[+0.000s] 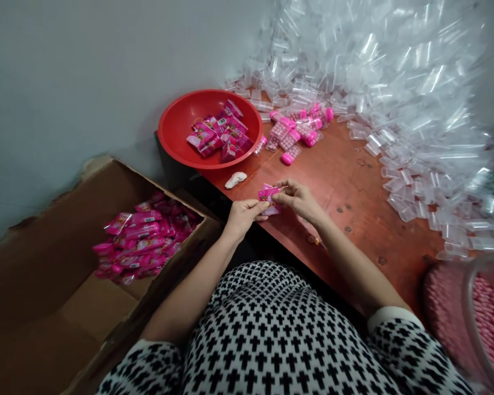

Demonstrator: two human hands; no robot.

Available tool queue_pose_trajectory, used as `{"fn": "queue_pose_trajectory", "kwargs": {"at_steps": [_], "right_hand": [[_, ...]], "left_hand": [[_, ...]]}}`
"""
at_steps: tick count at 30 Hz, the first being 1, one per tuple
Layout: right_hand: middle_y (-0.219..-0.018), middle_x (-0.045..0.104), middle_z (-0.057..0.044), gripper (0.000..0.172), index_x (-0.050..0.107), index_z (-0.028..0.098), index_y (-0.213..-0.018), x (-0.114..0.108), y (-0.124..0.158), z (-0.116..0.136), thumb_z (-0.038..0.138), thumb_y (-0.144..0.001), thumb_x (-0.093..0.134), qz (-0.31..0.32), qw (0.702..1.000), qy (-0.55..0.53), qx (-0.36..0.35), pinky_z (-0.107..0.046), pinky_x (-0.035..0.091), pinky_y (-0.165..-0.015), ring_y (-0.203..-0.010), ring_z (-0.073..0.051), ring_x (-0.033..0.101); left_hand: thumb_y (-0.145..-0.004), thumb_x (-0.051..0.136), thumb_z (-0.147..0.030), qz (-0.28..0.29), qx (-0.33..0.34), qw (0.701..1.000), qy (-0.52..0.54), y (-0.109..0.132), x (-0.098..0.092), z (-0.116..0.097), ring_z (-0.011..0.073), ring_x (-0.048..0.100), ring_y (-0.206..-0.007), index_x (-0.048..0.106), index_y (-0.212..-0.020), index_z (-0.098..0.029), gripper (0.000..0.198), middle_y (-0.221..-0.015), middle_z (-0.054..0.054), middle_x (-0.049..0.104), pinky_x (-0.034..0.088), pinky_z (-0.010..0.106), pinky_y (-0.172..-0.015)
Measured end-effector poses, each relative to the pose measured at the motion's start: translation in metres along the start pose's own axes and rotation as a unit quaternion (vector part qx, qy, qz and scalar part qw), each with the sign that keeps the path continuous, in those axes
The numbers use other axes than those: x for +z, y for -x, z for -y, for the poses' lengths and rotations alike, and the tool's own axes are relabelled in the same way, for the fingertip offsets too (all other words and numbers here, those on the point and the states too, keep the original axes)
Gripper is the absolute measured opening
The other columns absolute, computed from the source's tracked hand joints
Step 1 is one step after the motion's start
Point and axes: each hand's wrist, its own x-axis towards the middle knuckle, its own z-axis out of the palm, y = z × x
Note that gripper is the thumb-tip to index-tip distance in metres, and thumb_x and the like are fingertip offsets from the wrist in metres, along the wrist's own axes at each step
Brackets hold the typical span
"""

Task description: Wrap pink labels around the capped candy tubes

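Just over the near edge of the table, my left hand (pixel 243 216) and my right hand (pixel 298 200) pinch a pink printed wrapper sleeve (pixel 269 198) between them. The left fingers grip its lower left side, and the right thumb and fingers hold its upper right. Whether anything is inside the sleeve I cannot tell. Beyond my hands lies a cluster of small clear bottles (pixel 290 140) filled with pink beads and closed with pink caps. A red bowl (pixel 175 148) holding more pink sleeves (pixel 220 131) stands to the left.
A crumpled white scrap (pixel 235 180) lies by the bowl. Empty clear tubes (pixel 379 82) are heaped across the back and right of the orange table (pixel 333 175). A tub of pink beads (pixel 469 318) stands lower right. The cardboard box (pixel 86 307) at left contains wrapped pink bottles (pixel 144 236).
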Motion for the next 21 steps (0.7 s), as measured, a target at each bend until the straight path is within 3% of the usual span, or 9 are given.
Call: {"fn": "queue_pose_trajectory", "kwargs": {"at_steps": [2, 5, 7, 10, 17, 19, 21], "right_hand": [[-0.087, 0.070, -0.006, 0.018, 0.062, 0.018, -0.101, -0.017, -0.018, 0.004, 0.027, -0.089, 0.052, -0.029, 0.983, 0.175, -0.040, -0.033, 0.050, -0.070, -0.077, -0.019, 0.063], [-0.127, 0.061, -0.016, 0.036, 0.060, 0.015, -0.117, -0.046, -0.053, 0.009, 0.011, -0.090, 0.036, -0.061, 0.888, 0.449, -0.081, -0.042, 0.045, -0.091, -0.113, -0.028, 0.055], [-0.139, 0.051, -0.018, 0.043, 0.056, 0.012, -0.127, -0.061, -0.073, 0.008, 0.009, -0.090, 0.034, -0.029, 0.826, 0.558, -0.075, -0.044, 0.041, -0.096, -0.123, -0.031, 0.046], [-0.143, 0.048, -0.017, 0.046, 0.050, 0.013, -0.135, -0.074, -0.089, 0.005, 0.011, -0.092, 0.034, 0.024, 0.776, 0.627, -0.067, -0.045, 0.039, -0.097, -0.125, -0.032, 0.042], [-0.119, 0.060, -0.022, 0.037, 0.058, 0.008, -0.117, -0.073, -0.073, 0.001, 0.026, -0.097, 0.033, 0.029, 0.730, 0.681, -0.055, -0.041, 0.039, -0.086, -0.110, -0.032, 0.050], [-0.113, 0.062, -0.022, 0.036, 0.059, 0.008, -0.112, -0.072, -0.061, 0.001, 0.031, -0.096, 0.036, 0.022, 0.732, 0.680, -0.035, -0.039, 0.041, -0.082, -0.108, -0.032, 0.053], [-0.112, 0.063, -0.019, 0.035, 0.058, 0.011, -0.112, -0.072, -0.050, 0.001, 0.038, -0.093, 0.045, 0.009, 0.755, 0.655, -0.006, -0.036, 0.042, -0.077, -0.105, -0.031, 0.056]], "left_hand": [[-0.053, 0.087, -0.037, -0.026, -0.016, 0.999, 0.030, 0.001, 0.000, 0.001, 0.0105, 0.062, -0.056, 0.073, -0.067, -0.008, 0.035, -0.063, 0.005, 0.068, 0.056, 0.021, -0.058], [-0.054, 0.087, -0.032, -0.059, -0.038, 0.994, 0.086, 0.003, 0.001, 0.001, 0.0111, 0.064, -0.057, 0.073, -0.069, -0.007, 0.033, -0.065, 0.006, 0.069, 0.056, 0.021, -0.057], [-0.055, 0.087, -0.029, -0.071, -0.051, 0.989, 0.116, 0.004, 0.002, 0.001, 0.0106, 0.063, -0.055, 0.071, -0.068, -0.007, 0.030, -0.065, 0.006, 0.069, 0.055, 0.021, -0.055], [-0.058, 0.087, -0.024, -0.087, -0.071, 0.982, 0.153, 0.005, 0.003, -0.001, 0.0096, 0.062, -0.052, 0.066, -0.063, -0.009, 0.026, -0.062, 0.004, 0.068, 0.054, 0.020, -0.052], [-0.071, 0.080, -0.025, -0.122, -0.092, 0.951, 0.267, 0.000, 0.007, -0.005, 0.0092, 0.063, -0.054, 0.067, -0.074, -0.013, 0.018, -0.065, 0.001, 0.068, 0.053, 0.018, -0.051], [-0.074, 0.078, -0.025, -0.116, -0.091, 0.944, 0.296, -0.003, 0.008, -0.005, 0.0101, 0.066, -0.058, 0.067, -0.076, -0.014, 0.016, -0.067, 0.002, 0.069, 0.055, 0.018, -0.056], [-0.074, 0.078, -0.025, -0.110, -0.096, 0.940, 0.309, -0.004, 0.008, -0.005, 0.0113, 0.067, -0.061, 0.067, -0.078, -0.014, 0.016, -0.069, 0.003, 0.070, 0.056, 0.020, -0.059]]}}
